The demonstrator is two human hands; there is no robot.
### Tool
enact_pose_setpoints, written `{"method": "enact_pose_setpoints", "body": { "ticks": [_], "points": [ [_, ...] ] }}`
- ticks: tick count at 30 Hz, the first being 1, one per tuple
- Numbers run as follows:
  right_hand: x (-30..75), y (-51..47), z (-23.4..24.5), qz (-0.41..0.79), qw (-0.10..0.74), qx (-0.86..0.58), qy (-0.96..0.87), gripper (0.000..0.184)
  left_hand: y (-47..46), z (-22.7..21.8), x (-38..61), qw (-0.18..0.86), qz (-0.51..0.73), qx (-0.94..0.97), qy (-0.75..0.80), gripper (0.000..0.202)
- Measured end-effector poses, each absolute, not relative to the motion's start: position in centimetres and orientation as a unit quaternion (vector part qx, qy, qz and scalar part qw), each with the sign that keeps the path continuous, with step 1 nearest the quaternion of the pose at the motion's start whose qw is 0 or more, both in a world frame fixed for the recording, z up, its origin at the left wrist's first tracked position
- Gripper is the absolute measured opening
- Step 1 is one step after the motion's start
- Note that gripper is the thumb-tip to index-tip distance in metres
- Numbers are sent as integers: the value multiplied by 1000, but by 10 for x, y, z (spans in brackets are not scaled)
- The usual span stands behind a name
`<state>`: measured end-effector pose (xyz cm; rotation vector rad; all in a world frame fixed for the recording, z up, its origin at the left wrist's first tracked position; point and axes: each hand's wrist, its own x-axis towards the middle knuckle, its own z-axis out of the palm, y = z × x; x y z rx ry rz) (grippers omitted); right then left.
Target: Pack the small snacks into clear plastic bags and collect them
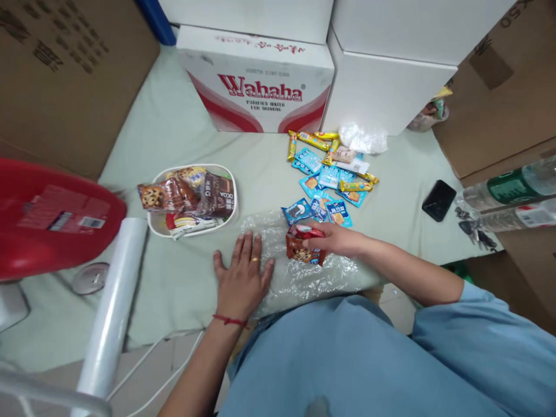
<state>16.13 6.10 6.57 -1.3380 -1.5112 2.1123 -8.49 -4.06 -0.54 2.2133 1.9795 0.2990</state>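
Note:
My left hand (242, 272) lies flat and open on the pale green cloth, its fingers on the left edge of a sheet of clear plastic wrap (304, 272). My right hand (336, 238) is closed on a small bundle of snack packets (303, 242), red and brown, resting on the wrap. Just beyond it lies a scatter of blue and yellow snack packets (332, 174). A white oval tray (231, 215) to the left holds several brown cookie packets.
A roll of clear wrap (113, 301) lies at the left beside a red object (52, 220). A Wahaha carton (256, 81) and white boxes stand behind. A black phone (438, 200), keys (475, 231) and water bottles (512, 188) sit at the right.

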Motion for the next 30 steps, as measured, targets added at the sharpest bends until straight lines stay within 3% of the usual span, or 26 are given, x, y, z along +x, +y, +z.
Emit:
{"method": "enact_pose_setpoints", "body": {
  "ticks": [5,10,14,19,24,27,30],
  "points": [
    [153,58,68,415,147,-345,-829,37,-41,-8,-85,65,94,741,661,64],
    [151,54,44,217,103,-239,-941,38,-42,-8,-84,61,100,737,666,63],
    [163,50,36,195,147,-239,-940,37,-41,-9,-85,57,101,739,663,64],
    [189,60,58,253,209,-385,-863,34,-41,-11,-86,58,104,741,661,65],
    [184,73,66,402,168,-356,-827,43,-41,-10,-86,56,110,741,660,64],
    [164,77,61,354,105,-286,-884,37,-41,-11,-86,53,116,742,658,64],
    [148,74,58,246,69,-310,-915,35,-41,-11,-86,50,120,743,656,63]
  ]
}}
